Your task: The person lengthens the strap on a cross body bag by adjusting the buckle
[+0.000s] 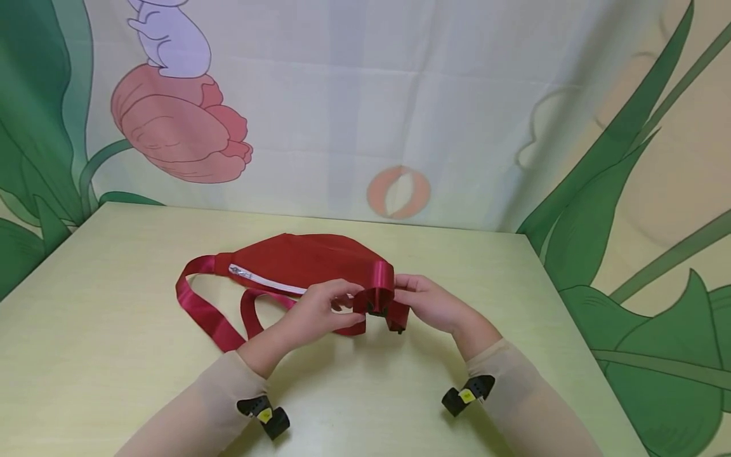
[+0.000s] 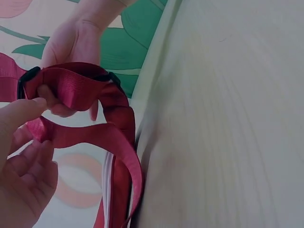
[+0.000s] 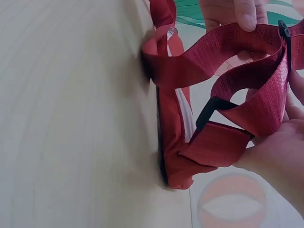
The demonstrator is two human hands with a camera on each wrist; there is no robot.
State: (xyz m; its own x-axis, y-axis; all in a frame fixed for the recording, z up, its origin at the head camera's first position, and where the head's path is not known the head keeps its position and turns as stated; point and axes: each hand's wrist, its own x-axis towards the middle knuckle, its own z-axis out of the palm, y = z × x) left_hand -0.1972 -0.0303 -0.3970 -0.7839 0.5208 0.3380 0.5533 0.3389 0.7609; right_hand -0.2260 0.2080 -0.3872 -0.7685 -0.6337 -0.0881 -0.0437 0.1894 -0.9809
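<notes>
A red waist bag lies on the table with its white zipper facing forward. Its shiny dark-red strap curves out on the left and loops round to the bag's right end. My left hand pinches the strap between thumb and fingers. On the other side, my right hand holds the raised strap loop near a black slider; part of its grip is hidden behind the webbing. A second black strap fitting sits at the bag's end in the right wrist view.
The pale table runs back to a printed curtain with plants and a flower. Black wrist devices are strapped over both sleeves. The table's right edge lies beyond the right forearm.
</notes>
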